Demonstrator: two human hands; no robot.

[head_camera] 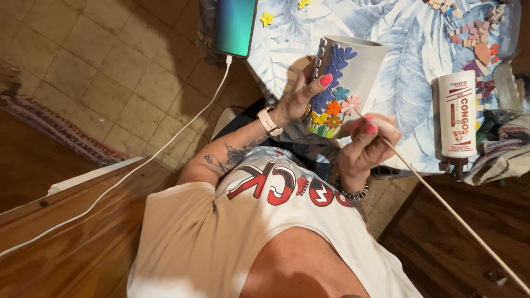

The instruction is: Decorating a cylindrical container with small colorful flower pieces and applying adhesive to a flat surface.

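Note:
My left hand [302,95], with a pale wristwatch and pink nails, grips the side of a pale grey flower pot [361,63] lying tilted at the table edge. Small coloured flower-shaped pieces [333,83] in blue, orange, yellow, teal and pink are stuck on the pot's wall. In my right hand [365,146], a long thin wooden stick [441,201] is pinched between the fingers. Its tip touches the pink flower piece [351,104]. The stick's far end runs down to the lower right.
A leaf-patterned blue and white cloth [408,77] covers the table. On it lie a phone [234,25] with a white cable [165,146], a white cylindrical bottle [457,113], loose coloured pieces [475,36] and a striped rag [505,149]. Tiled floor and wooden boards [72,243] lie left.

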